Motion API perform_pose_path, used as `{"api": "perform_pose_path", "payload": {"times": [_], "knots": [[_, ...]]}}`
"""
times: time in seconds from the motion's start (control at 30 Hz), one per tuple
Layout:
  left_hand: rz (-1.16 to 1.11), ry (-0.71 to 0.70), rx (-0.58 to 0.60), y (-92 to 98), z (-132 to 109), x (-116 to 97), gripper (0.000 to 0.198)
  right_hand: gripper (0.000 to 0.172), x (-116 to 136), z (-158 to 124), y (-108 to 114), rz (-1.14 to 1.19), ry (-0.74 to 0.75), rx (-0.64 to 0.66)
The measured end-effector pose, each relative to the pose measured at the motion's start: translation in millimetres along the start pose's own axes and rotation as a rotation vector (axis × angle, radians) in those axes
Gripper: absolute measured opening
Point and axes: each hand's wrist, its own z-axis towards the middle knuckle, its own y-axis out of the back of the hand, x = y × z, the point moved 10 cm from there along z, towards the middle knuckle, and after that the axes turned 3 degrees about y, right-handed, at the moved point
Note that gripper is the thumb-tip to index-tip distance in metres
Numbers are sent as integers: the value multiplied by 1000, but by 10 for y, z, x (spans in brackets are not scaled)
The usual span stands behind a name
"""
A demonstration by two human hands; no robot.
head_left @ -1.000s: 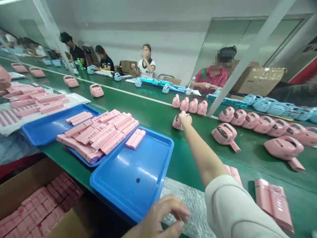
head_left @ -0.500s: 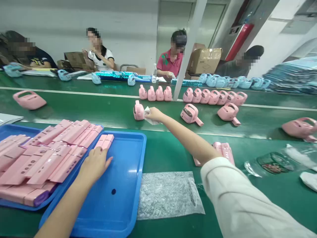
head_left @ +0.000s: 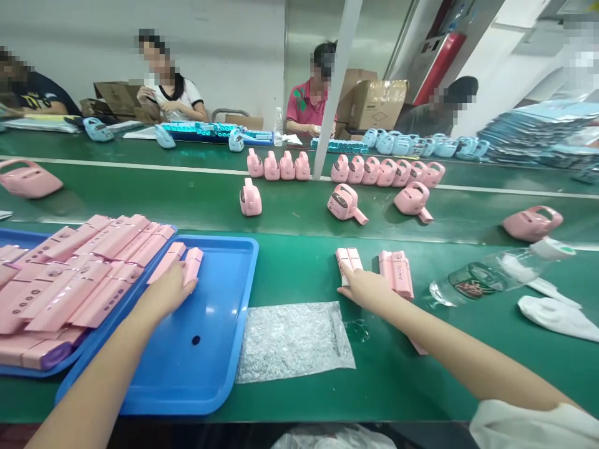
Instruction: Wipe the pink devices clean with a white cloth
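Note:
My left hand (head_left: 169,292) is closed around the lower end of a pink slim box (head_left: 192,264) in the blue tray (head_left: 219,368). A second pink box (head_left: 168,260) slants beside it, partly behind my fingers. To the right, my right hand (head_left: 367,287) has its fingers and thumb at the near end of a pair of pink boxes (head_left: 350,257) lying on the green table. More pink boxes (head_left: 397,274) lie right of that hand, partly under the forearm. A silvery bubble-wrap bag (head_left: 294,343) lies flat between the hands.
Piled pink boxes (head_left: 75,274) fill another tray at left. Pink handled cases (head_left: 344,202) stand on the raised green strip and along its white line. A clear bottle (head_left: 486,274) lies at right by a white cloth (head_left: 556,317). Several people sit opposite.
My right hand has come back from the pink case to the boxes on the table; the white tissue it held no longer shows. The two boxes at my left hand now lie apart.

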Motion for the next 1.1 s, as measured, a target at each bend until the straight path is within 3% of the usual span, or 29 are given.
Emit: {"api": "perform_pose_path", "payload": {"times": [0.1,0.23,0.33,0.43,0.53,0.67,0.8,0.93,1.03,1.1], "knots": [[-182,72,20,96,-366,45,61,64,76,71,8,-15,4,-44],[-713,130,4,106,-1176,-86,61,43,153,178,33,4,34,-41],[-1118,245,25,-166,-1699,-183,56,42,205,269,58,50,41,-69],[-1323,344,113,-528,-1958,-277,56,51,276,482,104,143,36,-101],[-1386,399,132,-727,-1977,-311,54,53,386,893,254,311,21,-128],[-1530,458,140,-853,-1853,-410,49,38,655,1539,637,659,13,-207],[-1708,457,175,-911,-1752,-632,49,33,928,1810,773,1102,-3,-271],[-1828,502,294,-1028,-1757,-849,51,23,944,1528,510,1476,16,-244],[-1813,445,418,-1103,-1763,-1040,54,15,735,1083,201,1642,34,-170],[-1802,388,503,-1177,-1764,-1179,55,21,561,744,2,1708,33,-138]]}}
